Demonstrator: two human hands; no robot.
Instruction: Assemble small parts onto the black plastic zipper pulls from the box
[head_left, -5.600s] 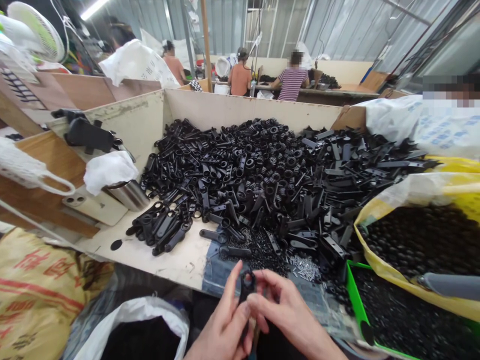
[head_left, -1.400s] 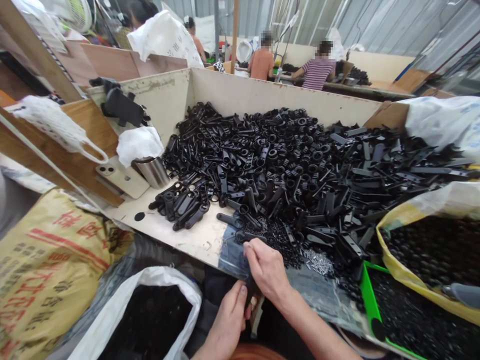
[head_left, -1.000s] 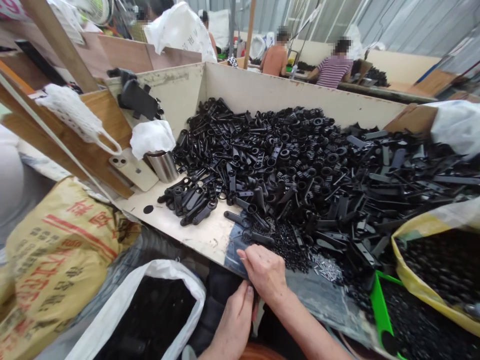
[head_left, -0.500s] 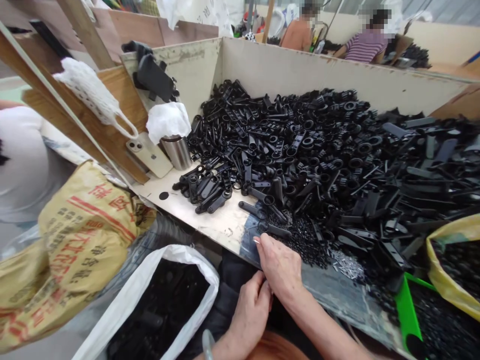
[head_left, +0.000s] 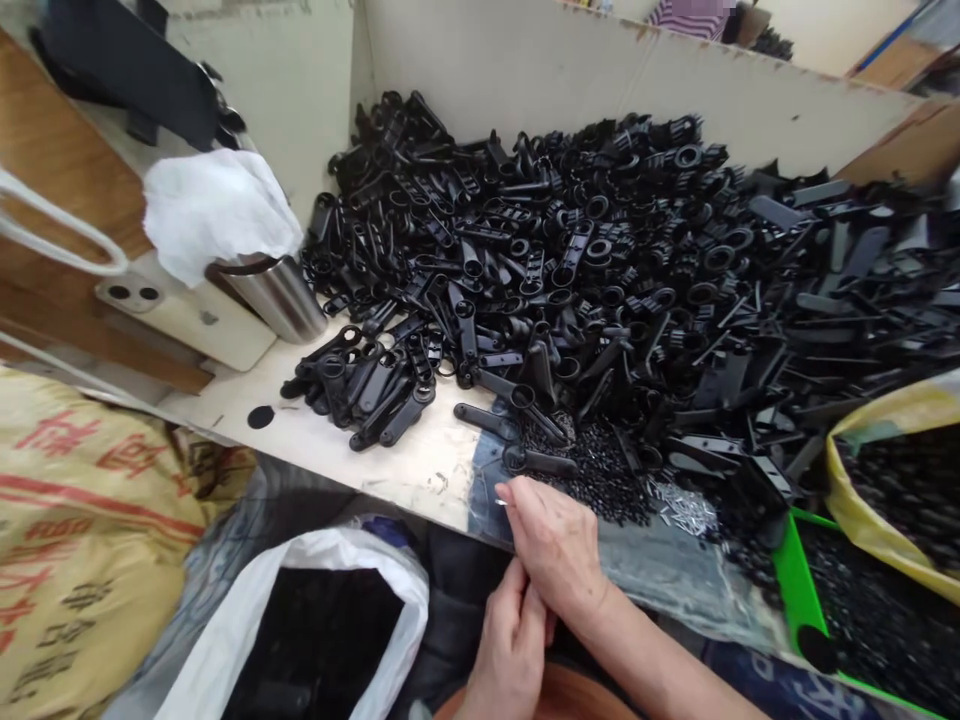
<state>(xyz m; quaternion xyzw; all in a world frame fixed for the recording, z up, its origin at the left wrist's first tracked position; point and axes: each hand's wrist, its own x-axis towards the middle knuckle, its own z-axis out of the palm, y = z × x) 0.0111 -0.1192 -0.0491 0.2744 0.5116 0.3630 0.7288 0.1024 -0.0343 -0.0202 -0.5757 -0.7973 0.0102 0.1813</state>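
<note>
Side by side at the table's front edge, my two hands are closed and touching. My right hand (head_left: 559, 540) is curled with its back up, and a small bright spot shows at its fingertips, too small to name. Lower and to the left, my left hand (head_left: 511, 635) has its fingers pressed together under the right wrist. Whatever lies inside either hand is hidden. Just beyond them are black plastic arms with ring ends (head_left: 547, 463), a heap of tiny black parts (head_left: 600, 478) and a small pile of silver pins (head_left: 684, 507).
A large heap of black plastic parts (head_left: 525, 260) fills the wooden-walled table. At left stand a phone (head_left: 202, 320) and a metal cup (head_left: 281, 300) with a white cloth (head_left: 221, 215). A white sack (head_left: 409, 600) hangs below; a green tray (head_left: 791, 580) and yellow bag (head_left: 855, 520) are right.
The view has tilted down and moved closer to the table. Both hands stay closed together near the edge, with little visible change in their pose.
</note>
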